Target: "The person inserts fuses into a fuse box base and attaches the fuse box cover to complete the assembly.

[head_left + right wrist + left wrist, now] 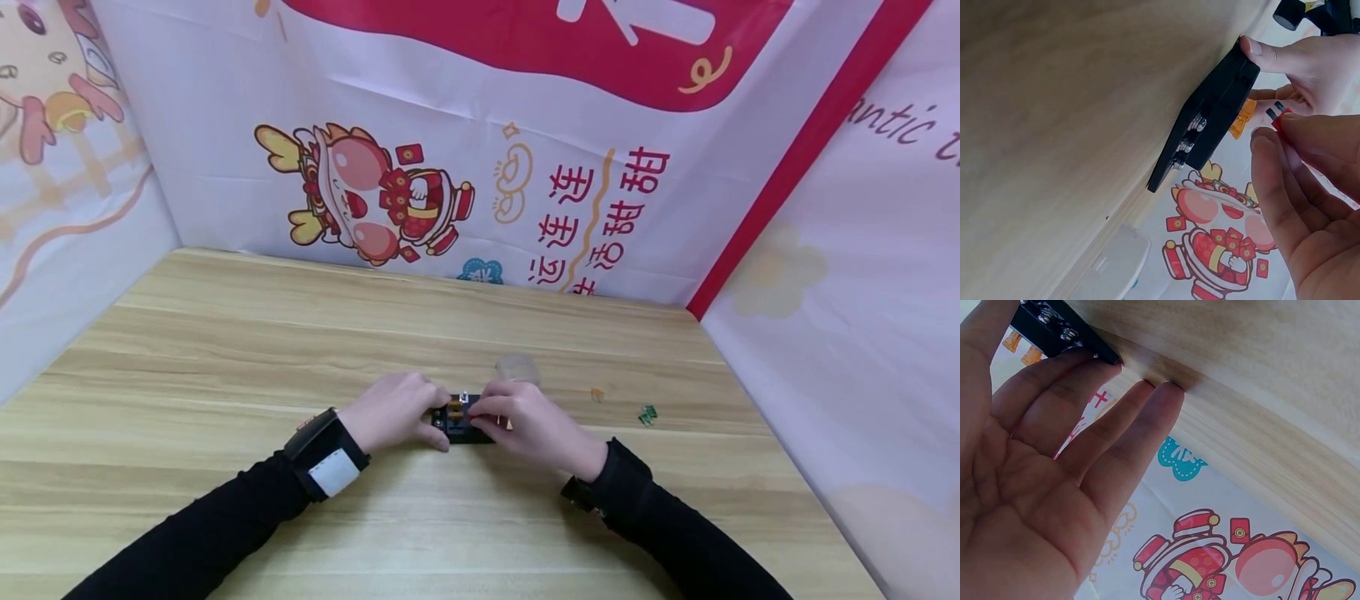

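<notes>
Currently, the left hand (pixel 396 412) holds the left end of a black block (pixel 1219 103) on the wooden table (pixel 225 333), thumb at the near edge, fingers at the far. Thumb and fingertips nearly together, the right hand (pixel 538 427) pinches a red fuse (pixel 1279 122) above the block, both prongs exposed. Orange fuses (pixel 454 409) stand in the block. Green pieces (pixel 647 415) lie to the right.

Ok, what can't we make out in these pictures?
Head: small red plastic piece with two prongs, mostly hidden by the right hand.
Left wrist: black rectangular plastic block, cut off by the top edge, partly behind the left hand.
Right wrist: clear, rounded plastic piece, cut off by the bottom edge.
Head: green translucent pieces, too small to read any markings.
</notes>
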### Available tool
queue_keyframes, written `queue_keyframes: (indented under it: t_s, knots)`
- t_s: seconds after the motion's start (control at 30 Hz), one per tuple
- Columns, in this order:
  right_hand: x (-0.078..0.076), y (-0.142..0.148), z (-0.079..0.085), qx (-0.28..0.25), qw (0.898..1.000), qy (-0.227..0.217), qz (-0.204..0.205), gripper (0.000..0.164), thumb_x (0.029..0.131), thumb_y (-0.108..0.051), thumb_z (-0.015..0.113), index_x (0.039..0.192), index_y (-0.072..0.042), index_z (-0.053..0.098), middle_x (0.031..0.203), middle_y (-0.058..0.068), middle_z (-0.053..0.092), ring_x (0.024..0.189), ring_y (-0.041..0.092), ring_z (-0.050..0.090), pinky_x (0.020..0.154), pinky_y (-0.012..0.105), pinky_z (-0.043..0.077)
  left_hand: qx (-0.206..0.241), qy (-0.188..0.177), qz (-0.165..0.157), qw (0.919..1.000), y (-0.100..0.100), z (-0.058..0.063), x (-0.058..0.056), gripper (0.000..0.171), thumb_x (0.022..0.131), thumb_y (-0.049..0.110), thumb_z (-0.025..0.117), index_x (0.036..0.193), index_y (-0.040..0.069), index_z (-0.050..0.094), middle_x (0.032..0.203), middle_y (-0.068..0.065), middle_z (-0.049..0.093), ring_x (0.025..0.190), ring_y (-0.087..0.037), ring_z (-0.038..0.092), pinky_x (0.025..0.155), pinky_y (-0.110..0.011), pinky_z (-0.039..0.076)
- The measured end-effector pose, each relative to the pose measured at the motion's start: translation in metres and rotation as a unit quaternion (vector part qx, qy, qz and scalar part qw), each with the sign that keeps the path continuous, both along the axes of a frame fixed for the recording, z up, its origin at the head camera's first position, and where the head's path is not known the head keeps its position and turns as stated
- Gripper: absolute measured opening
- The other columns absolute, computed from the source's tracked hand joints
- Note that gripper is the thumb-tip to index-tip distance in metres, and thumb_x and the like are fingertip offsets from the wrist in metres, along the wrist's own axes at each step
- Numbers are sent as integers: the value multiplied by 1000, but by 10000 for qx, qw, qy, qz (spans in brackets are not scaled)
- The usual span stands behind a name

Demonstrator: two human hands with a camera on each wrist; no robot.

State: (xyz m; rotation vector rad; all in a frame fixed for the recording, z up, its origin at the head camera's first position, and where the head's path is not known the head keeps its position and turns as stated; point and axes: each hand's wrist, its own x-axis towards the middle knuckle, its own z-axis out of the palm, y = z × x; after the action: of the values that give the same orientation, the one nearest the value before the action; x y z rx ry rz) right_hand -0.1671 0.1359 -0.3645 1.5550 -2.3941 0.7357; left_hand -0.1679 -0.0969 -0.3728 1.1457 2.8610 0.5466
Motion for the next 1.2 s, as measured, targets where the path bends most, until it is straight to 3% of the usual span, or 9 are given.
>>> queue_keyframes:
  t_s: [0.5,0.77,1.2]
  knots:
    - [7,-15,3,138,9996,-35,-234,11,85,-1,76,95,-3,76,86,1,63,70,3,54,61,13,44,63,-141,3,9999,0,1,-1,31,73,41,85,90,17,72,72,9,58,59,-7,45,53,-25,35]
    - [5,-19,4,408,9988,-19,-279,9,86,-4,76,95,-4,76,88,1,67,76,3,58,68,16,47,22,-150,30,9999,0,1,-1,31,73,42,85,86,18,70,68,12,52,59,-7,44,53,-25,35]
    - [4,-23,6,690,9968,53,-405,7,87,-5,75,93,-7,77,86,-2,65,75,3,58,65,17,46,52,-45,-55,10000,0,1,-2,31,73,42,84,84,17,69,67,12,52,58,-6,43,52,-25,34]
